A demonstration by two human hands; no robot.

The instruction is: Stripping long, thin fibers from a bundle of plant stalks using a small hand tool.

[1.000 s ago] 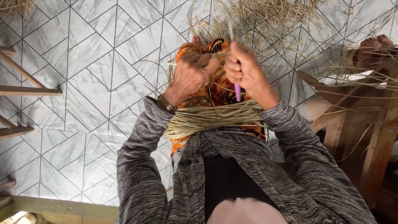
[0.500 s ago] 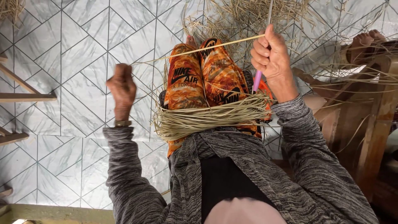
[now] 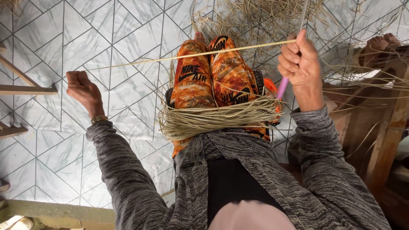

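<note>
A floor of pale grey tiles with diamond lines (image 3: pixel 55 38) lies under a seated person in orange patterned trousers (image 3: pixel 213 81). Across the knees rests a bundle of pale dried grass strips (image 3: pixel 213 119). Left of the knees, the left hand (image 3: pixel 83 89) is a closed fist on one thin pale strip (image 3: pixel 187 54), stretched over the knees to the right hand (image 3: pixel 300 64), which grips that strip and a purple-handled tool (image 3: pixel 282 87); beyond the feet lies loose straw (image 3: pixel 264 12)
</note>
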